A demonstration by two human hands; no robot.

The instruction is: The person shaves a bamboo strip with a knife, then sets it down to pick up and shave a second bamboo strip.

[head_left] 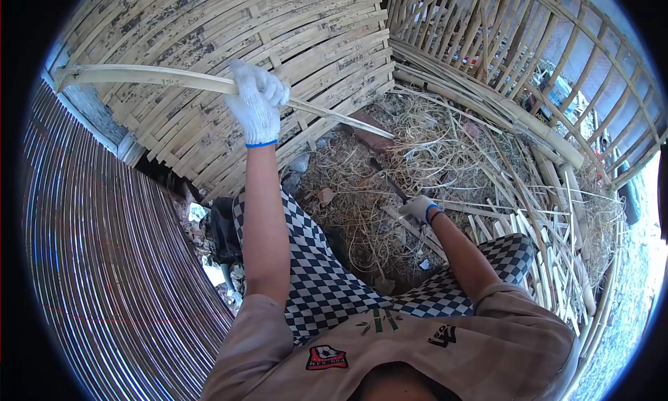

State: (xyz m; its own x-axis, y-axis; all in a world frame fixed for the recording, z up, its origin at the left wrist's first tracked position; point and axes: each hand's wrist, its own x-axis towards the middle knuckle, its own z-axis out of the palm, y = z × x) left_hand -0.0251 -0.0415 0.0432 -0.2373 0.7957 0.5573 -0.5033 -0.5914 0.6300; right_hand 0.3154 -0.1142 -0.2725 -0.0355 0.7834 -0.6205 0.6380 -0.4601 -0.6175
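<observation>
bamboo strip [139, 75] gripped mid-length by gloved left hand [256, 102]; right hand [419, 207] closed on knife [395, 187] below the strip. keep strip steady, blade angled away.

A woven bamboo wall [229, 46] rises ahead, beside an open bamboo lattice [529, 46] with daylight coming through. The ground is covered in dry shavings [390, 164] and loose bamboo strips [550, 227]. A ribbed mat [104, 262] curves along one side.
</observation>
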